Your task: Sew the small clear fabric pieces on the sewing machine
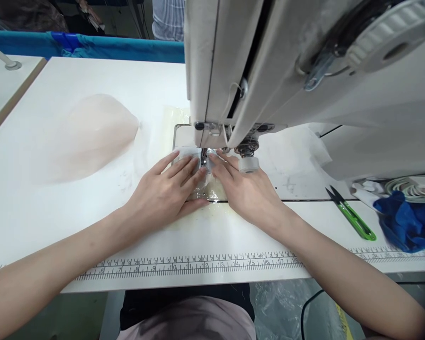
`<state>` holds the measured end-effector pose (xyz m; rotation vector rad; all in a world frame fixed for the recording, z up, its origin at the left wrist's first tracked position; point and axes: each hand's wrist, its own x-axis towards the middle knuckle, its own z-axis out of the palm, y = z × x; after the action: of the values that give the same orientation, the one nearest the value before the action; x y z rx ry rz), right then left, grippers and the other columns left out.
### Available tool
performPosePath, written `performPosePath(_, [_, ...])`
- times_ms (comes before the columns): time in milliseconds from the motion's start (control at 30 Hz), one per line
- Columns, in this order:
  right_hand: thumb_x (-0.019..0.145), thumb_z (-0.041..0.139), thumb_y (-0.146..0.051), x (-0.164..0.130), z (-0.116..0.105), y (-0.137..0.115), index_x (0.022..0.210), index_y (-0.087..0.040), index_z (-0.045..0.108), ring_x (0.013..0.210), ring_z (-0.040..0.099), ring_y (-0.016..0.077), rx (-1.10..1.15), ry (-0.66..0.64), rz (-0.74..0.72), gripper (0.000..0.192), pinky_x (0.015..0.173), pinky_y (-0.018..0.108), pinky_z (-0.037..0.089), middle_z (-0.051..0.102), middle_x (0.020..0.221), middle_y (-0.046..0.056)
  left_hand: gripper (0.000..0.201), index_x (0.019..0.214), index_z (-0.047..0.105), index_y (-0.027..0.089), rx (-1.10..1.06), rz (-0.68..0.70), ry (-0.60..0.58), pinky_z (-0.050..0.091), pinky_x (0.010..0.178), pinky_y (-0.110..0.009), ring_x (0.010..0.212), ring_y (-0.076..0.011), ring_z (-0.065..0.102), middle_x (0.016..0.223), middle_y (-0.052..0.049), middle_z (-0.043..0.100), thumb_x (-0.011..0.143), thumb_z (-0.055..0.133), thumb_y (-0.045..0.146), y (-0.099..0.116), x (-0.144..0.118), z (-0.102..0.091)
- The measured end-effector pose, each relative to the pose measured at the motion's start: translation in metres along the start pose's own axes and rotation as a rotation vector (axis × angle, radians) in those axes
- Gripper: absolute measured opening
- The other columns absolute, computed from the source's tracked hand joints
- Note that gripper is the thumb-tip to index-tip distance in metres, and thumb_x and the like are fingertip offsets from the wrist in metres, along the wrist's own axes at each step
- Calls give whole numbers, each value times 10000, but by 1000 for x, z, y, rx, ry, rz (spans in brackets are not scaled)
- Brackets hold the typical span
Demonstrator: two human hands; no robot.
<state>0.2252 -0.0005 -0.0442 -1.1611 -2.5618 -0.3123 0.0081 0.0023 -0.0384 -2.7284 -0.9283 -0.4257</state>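
Under the head of a sewing machine, both of my hands lie on the bed around the presser foot. My left hand is flat, its fingers stretched toward the foot from the left. From the right, my right hand reaches in with fingers extended and laid down; the machine's tension knob covers part of it. A small pale, thin piece, hard to make out, shows at the fingertips by the foot. Clear shiny film or tape covers the bed between the hands.
A sheer pale pink fabric piece lies on the table to the left. Green thread snips and a crumpled blue cloth are at the right. A ruler strip runs along the front edge. Beyond a blue cloth barrier, other people are partly visible.
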Motion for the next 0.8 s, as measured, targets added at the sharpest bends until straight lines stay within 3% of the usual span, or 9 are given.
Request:
performPosePath(433, [896,425,-5,1,-2,0,1212,-78,575,1238,568,249,-70,-52,-26,358,1064,452,435,662,1275,152,511,1282,600,111,-31,-17,43,426,1115,-512,1240,-304,594,1283,-164,653,967,494,500,0,-1,5])
performPosePath(600, [919,444,-46,3,-5,-2,1160,-119,616,1098,638,210,-9,42,-30,305,1005,405,461,731,1135,90,456,1279,607,108,-40,-3,78,449,1097,-499,1216,-295,613,1248,-154,676,966,531,431,-2,-4,3])
performPosePath(800, [940,501,-84,8,-3,-4,1018,-191,685,920,641,167,-12,157,-75,226,892,332,458,744,1093,9,230,1122,688,154,-90,26,176,484,1073,-428,1049,-212,700,1101,-70,749,946,576,250,-7,-7,0])
